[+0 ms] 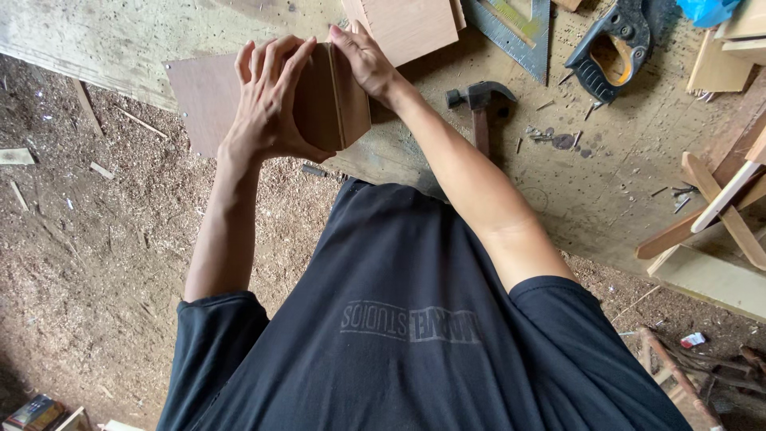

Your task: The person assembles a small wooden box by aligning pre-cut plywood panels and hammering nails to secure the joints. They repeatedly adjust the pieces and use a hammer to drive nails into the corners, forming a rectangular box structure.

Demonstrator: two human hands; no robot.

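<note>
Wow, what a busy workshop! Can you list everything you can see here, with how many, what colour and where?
wooden panels: two, brown, held together on edge between both hands
flat board: one, reddish brown, lying on the bench behind the hands
plywood sheet: one, light brown, top centre
workbench: one, pale and dusty, across the top and right
hammer: one, dark head, brown handle, right of the forearm
handsaw: one, black handle, top right
square ruler: one, grey, top centre
loose nails: several, dark, near the hammer
wood offcuts: several, pale, far right
sawdust floor: brown, left
left hand: pressed against the panels
right hand: gripping their top edge
</note>
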